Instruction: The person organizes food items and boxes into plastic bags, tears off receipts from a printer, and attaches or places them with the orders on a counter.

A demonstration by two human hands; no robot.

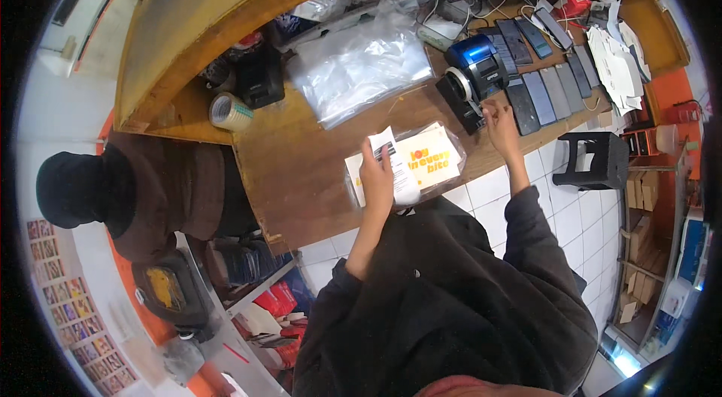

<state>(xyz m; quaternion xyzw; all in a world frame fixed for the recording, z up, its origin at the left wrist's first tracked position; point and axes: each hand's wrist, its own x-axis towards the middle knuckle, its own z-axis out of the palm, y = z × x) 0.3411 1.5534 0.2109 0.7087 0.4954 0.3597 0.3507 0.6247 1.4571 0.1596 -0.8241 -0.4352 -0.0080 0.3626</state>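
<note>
My left hand holds a flat package in clear plastic, with orange and yellow print on a cream face. A white paper label with printed writing lies across it, under my left thumb and fingers. The package sits at the near edge of a brown wooden table. To the right, my right hand is at the front end of a black tape dispenser. Its fingertips pinch the end of the tape coming off the tape roll.
Clear plastic bags are stacked behind the package. A blue and black label printer adjoins the dispenser, near rows of phones. Tape rolls stand at left. A person is beyond the left table edge; a black stool stands right.
</note>
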